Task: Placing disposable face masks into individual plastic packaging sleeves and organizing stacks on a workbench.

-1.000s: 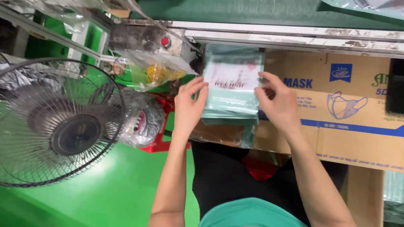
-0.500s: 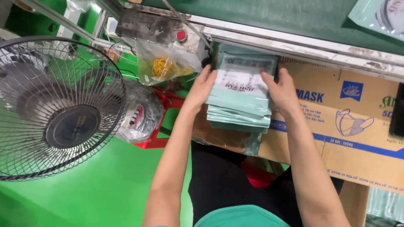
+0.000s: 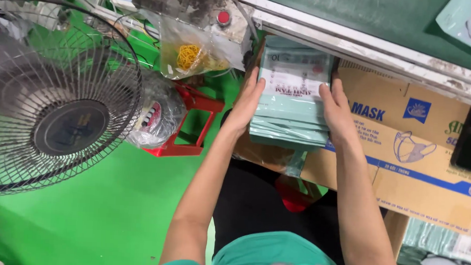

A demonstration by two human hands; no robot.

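Observation:
A stack of pale green face-mask packets (image 3: 292,98) sits just below the metal edge of a green conveyor (image 3: 369,48). My left hand (image 3: 246,102) presses flat against the stack's left side. My right hand (image 3: 337,112) presses against its right side, so the stack is squeezed between both palms. The top packet has a white printed label. Under the stack lies a brown cardboard box (image 3: 406,157) printed with a mask drawing.
A large wire-guarded fan (image 3: 55,96) stands at the left over the green floor (image 3: 91,216). A clear bag of yellow rubber bands (image 3: 188,57) hangs by the conveyor frame with its red button (image 3: 223,17). A red stool (image 3: 193,125) and a wrapped bundle (image 3: 158,117) sit below.
The view has tilted and moved closer. My hands have slid from the stack's lower corners to its two sides, and the stack sits squarer between them.

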